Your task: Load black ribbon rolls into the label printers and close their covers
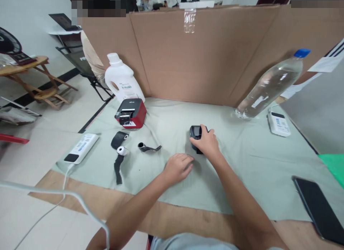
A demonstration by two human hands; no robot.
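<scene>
My right hand point(208, 141) is closed around a small black device with a screen point(197, 131), which rests on the pale green cloth point(166, 121). Its kind I cannot make out, as my fingers and palm cover its right side. Just left of it, my left hand point(178, 168) lies on the cloth with fingers loosely bent and the thumb apart, holding nothing. Further left are a short curled black strip point(149, 147), a white-cored roll with a black tail point(119, 162) and another black roll point(118, 139). Behind them stands a red and black label printer point(131, 113).
A cardboard screen point(201, 63) closes off the back. A white jug point(123, 79) stands at back left; a clear bottle with a blue cap point(271, 86) leans at back right. White power banks point(82, 148) lie on both sides. A black phone point(319, 210) lies front right. A cable point(77, 196) crosses front left.
</scene>
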